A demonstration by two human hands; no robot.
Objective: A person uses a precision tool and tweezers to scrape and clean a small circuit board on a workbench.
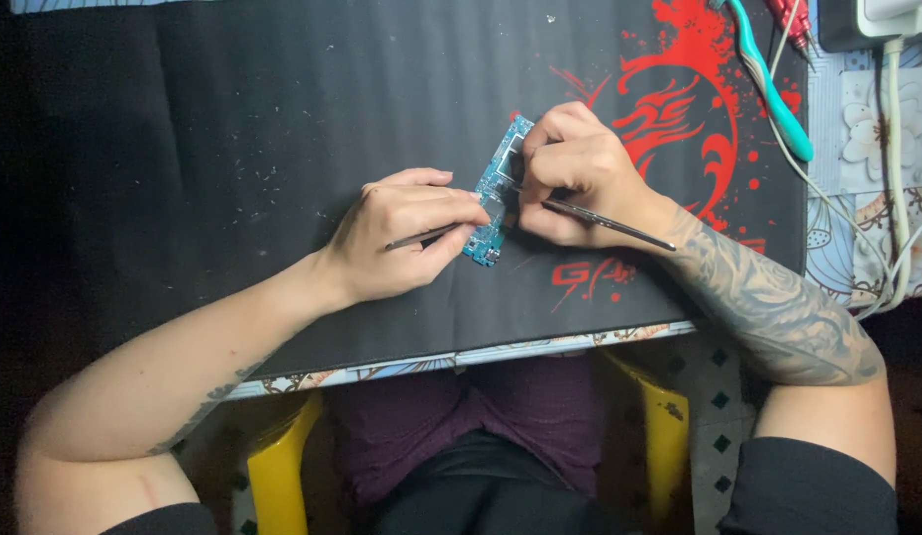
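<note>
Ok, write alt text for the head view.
Two bare hands work on a small blue circuit board lying on a black desk mat with a red design. The left hand and the right hand each hold a thin metal tool against it.

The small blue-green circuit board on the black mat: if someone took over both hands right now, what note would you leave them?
Left hand: grip shut on a thin metal tool, fingertips steadying the small blue-green circuit board.
Right hand: grip shut on a slim metal pick, tip at the board's middle.
Board lies flat on the black desk mat with red splash design.
Done: board bare on mat. Left: cannot tell.
</note>
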